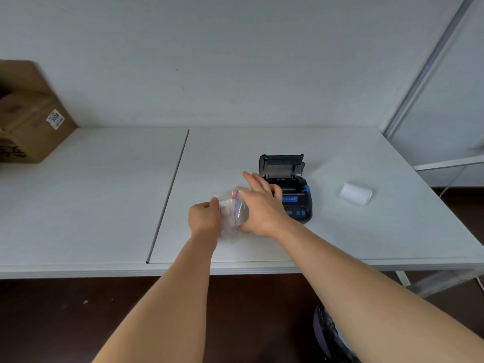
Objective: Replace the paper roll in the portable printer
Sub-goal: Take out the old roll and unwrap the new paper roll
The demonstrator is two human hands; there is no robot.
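A wide white surface (pixel 104 205) runs from the near edge to the far wall, with a brown cardboard box (pixel 28 119) at its far left. Right of centre stands the black portable printer (pixel 290 189) with blue buttons, its lid tipped up and back so the paper bay lies open; what sits inside cannot be made out. Just left of the printer, both hands meet on a clear plastic zip bag (pixel 233 213). The right hand (pixel 262 205) lies over the bag's right side with fingers spread wide; the left hand (pixel 205 217) pinches the bag's left edge. The bag's contents are blurred. A small white paper roll (pixel 356 193) lies on the surface, apart to the printer's right.
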